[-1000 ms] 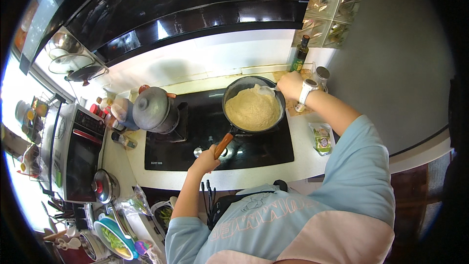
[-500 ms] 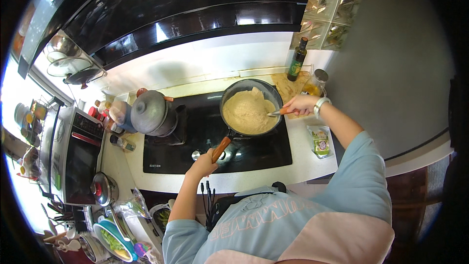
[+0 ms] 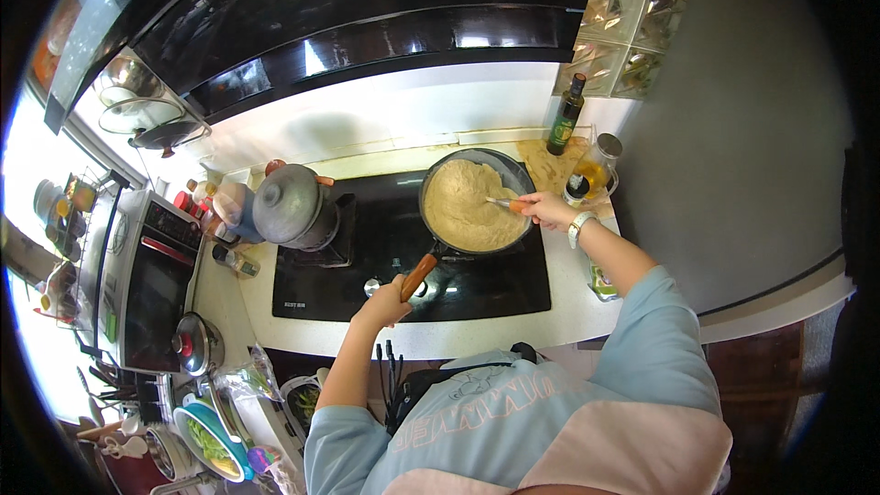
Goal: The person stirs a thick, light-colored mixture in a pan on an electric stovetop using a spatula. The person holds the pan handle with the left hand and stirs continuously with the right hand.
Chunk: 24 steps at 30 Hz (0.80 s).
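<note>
A dark frying pan (image 3: 502,163) sits on the right side of the black cooktop. Thick, pale beige batter-like food (image 3: 458,203) covers most of its base. My left hand (image 3: 381,304) is closed around the end of the pan's wooden handle (image 3: 420,278). Over the pan's right rim, my right hand (image 3: 550,210) grips a cooking utensil (image 3: 518,206) with an orange-brown handle and a metal shank. The utensil's far end is sunk in the food, so its head is hidden.
A lidded grey pot (image 3: 295,208) stands on the left burner. Right of the pan are a dark green bottle (image 3: 566,115), a glass oil jug (image 3: 596,170) and a green-and-white packet (image 3: 601,282). A microwave (image 3: 151,280) and a lidded pot (image 3: 198,344) are at left; the range hood (image 3: 367,9) hangs above.
My right hand has moved the utensil slightly left and up into the food, which has shifted and spread toward the near side. My left hand keeps hold of the handle. The view has shifted slightly.
</note>
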Each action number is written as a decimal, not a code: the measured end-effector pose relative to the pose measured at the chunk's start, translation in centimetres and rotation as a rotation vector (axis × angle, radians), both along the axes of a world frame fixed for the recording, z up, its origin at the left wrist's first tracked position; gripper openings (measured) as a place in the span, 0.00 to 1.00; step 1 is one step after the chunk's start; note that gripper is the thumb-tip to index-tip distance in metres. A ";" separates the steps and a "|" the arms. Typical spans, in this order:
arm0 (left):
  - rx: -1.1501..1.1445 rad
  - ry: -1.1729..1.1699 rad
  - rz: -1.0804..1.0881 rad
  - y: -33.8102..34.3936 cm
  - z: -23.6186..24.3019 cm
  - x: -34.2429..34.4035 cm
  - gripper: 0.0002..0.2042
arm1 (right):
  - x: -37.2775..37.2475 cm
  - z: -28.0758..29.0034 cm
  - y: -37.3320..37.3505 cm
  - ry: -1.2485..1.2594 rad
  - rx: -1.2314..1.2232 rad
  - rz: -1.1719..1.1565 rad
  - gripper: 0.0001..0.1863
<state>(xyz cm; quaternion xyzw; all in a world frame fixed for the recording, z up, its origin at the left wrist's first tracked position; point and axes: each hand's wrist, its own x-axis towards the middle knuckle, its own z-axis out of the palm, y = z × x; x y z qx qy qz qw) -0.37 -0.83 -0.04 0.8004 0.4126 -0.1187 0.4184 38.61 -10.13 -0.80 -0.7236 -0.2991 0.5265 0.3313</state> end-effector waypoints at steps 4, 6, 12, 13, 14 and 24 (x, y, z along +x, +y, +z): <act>-0.001 -0.005 -0.003 0.0 -0.1 0.1 0.20 | -0.1 -0.8 -0.6 -0.813 0.445 0.220 0.23; -0.005 0.007 0.009 -0.1 -0.1 0.1 0.20 | 0.5 1.0 -1.5 -0.902 0.461 0.353 0.22; 0.014 0.036 -0.008 0.0 0.1 0.2 0.22 | -0.4 9.6 -3.3 -1.426 0.491 0.736 0.22; 0.019 0.028 -0.015 0.0 0.1 0.2 0.22 | -0.4 10.8 -3.4 -1.496 0.488 0.799 0.22; 0.015 0.025 -0.014 0.1 0.1 0.2 0.23 | -0.1 11.9 -3.5 -1.559 0.483 0.864 0.21; -0.004 -0.006 -0.009 0.0 -0.2 0.1 0.21 | 0.6 8.5 1.4 -1.701 0.342 0.578 0.24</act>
